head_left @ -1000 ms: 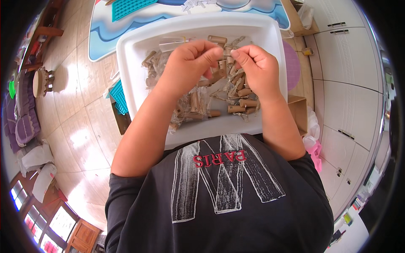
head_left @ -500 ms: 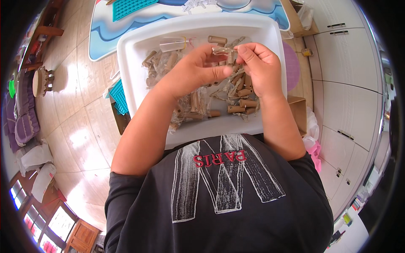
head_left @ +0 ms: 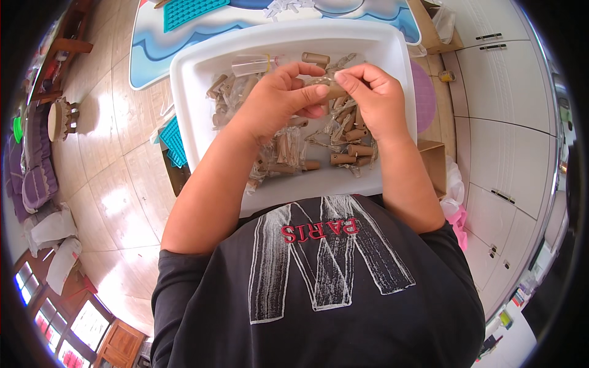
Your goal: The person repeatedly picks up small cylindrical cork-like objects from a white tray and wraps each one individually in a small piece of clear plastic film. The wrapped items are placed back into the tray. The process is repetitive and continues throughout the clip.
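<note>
Both my hands are raised over a white plastic tub [head_left: 187, 92] that holds many small brown tubes. Between them is one brown tube [head_left: 335, 92] with clear plastic wrap on it. My left hand [head_left: 285, 97] has its thumb and fingers closed around the tube's left end, partly hiding it. At the other end, my right hand [head_left: 375, 97] pinches the clear plastic wrap [head_left: 324, 80] between thumb and forefinger. More brown tubes [head_left: 361, 150] lie loose below my right hand, some tangled with plastic wrap.
A clear plastic cup [head_left: 248, 64] lies in the tub's far left part. Behind the tub is a blue-and-white patterned table [head_left: 147, 55] with a teal tray [head_left: 190, 13]. A cardboard box [head_left: 432, 162] stands at the right, near white cabinets [head_left: 509, 80].
My left hand has closed in on the tube, where its fingers were further apart. The tube has turned more level between my hands, and my right hand has shifted slightly left.
</note>
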`<state>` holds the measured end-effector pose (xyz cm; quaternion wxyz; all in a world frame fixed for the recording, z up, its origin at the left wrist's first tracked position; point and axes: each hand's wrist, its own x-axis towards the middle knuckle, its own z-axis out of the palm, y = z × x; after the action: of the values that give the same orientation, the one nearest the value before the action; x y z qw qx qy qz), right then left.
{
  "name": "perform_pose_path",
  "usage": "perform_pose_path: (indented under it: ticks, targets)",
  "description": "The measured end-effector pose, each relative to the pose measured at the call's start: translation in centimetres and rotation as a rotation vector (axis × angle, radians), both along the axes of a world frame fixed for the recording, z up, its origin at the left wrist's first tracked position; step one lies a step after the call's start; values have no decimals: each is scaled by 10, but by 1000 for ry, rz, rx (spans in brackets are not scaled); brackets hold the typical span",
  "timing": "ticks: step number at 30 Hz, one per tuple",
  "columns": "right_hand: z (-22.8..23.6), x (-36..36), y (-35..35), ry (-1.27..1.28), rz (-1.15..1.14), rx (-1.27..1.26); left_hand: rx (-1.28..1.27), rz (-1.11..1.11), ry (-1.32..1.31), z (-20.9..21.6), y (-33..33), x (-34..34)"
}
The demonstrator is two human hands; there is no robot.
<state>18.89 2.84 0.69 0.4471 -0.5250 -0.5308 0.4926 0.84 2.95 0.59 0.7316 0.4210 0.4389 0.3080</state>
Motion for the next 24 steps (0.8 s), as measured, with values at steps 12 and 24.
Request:
perform_pose_path:
  ticks: [12,24]
  targets:
    - [-2,10,4,536,-48,-193,-71,42,2,3,2,-1]
    - [-4,-3,-2,123,169,-66,-89,199,-93,3,0,1]
